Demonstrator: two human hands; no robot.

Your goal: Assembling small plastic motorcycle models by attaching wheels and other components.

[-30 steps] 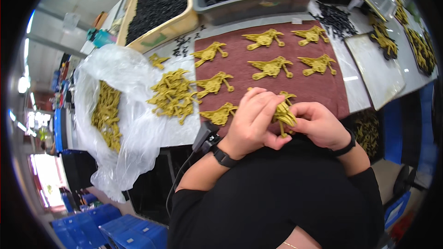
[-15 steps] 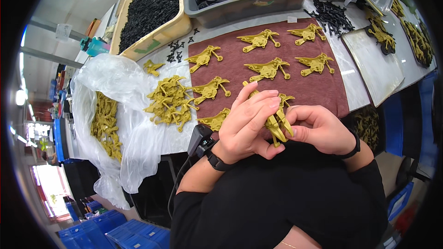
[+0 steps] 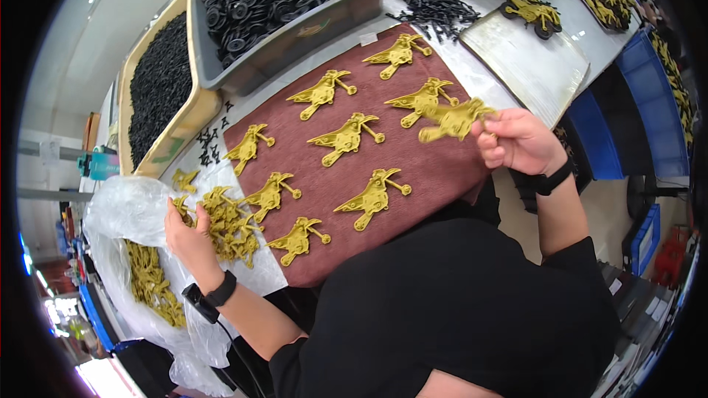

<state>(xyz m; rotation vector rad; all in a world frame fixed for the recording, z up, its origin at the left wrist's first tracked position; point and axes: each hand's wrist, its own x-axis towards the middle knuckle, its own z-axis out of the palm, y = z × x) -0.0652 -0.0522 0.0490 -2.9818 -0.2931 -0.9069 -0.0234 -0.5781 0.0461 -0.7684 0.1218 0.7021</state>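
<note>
My right hand [image 3: 522, 141] pinches an olive-yellow plastic toy motorcycle body [image 3: 448, 121] by one end, between thumb and fingers. This body is blurred and hangs over the right edge of a maroon cloth [image 3: 420, 177], partly covering another body [image 3: 422, 96] lying there. Far to the left, my left hand [image 3: 193, 245] has its thumb and fingers around a small yellow plastic part [image 3: 182, 211]. That hand is at the left side of a heap of yellow parts [image 3: 234, 228]. Several similar bodies lie in rows on the cloth, among them one near me [image 3: 372, 199].
A grey tub [image 3: 295, 33] of black wheels and a cream tub [image 3: 193, 103] of small black pieces stand at the back. Left lies a clear plastic bag [image 3: 122, 203] of yellow parts. Black rods [image 3: 435, 11], a pale board [image 3: 527, 55] and a wheeled toy motorcycle [image 3: 532, 11] lie at the right.
My hands have separated: the right moved right with the motorcycle body, the left went left to the yellow heap. The view has turned, and another body shows on the near cloth.
</note>
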